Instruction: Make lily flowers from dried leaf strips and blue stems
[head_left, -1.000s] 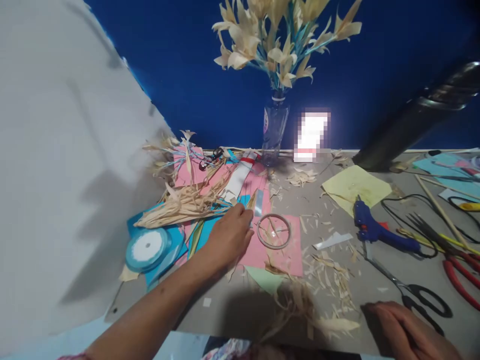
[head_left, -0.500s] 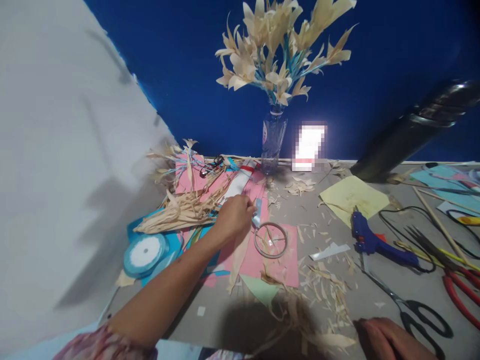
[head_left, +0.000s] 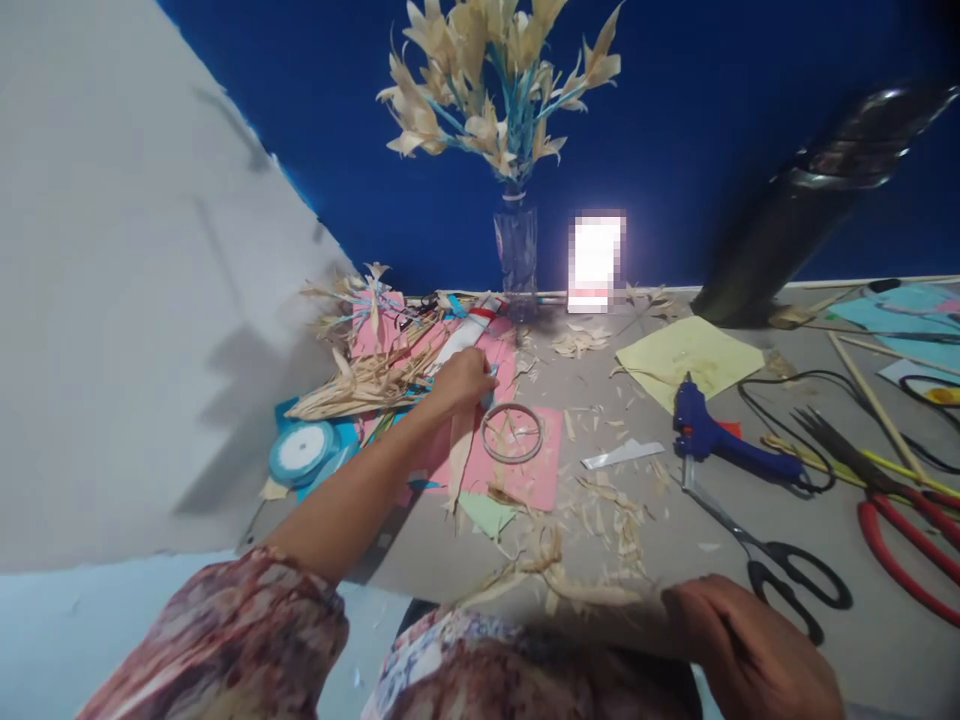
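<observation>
My left hand (head_left: 461, 383) reaches out over the pink paper (head_left: 536, 480) with its fingers pinched shut on a long dried husk strip (head_left: 457, 458), which hangs down toward me. A clear tape ring (head_left: 512, 433) lies just right of that hand. A heap of dried husk (head_left: 360, 385) sits to its left. My right hand (head_left: 750, 650) rests curled at the near table edge. Loose husk strips (head_left: 555, 585) end at its fingers, and I cannot see what it grips.
A bottle vase (head_left: 516, 250) of husk flowers (head_left: 487, 85) stands at the blue back wall. A blue ribbon spool (head_left: 302, 452) lies left. On the right are a blue glue gun (head_left: 720, 445), scissors (head_left: 780, 565), red pliers (head_left: 907, 540), yellow paper (head_left: 690, 355) and a dark cylinder (head_left: 810, 200).
My left hand has moved farther from me, toward the back of the table, with the husk strip now trailing below it. My right hand has stayed at the near edge. The view has shifted.
</observation>
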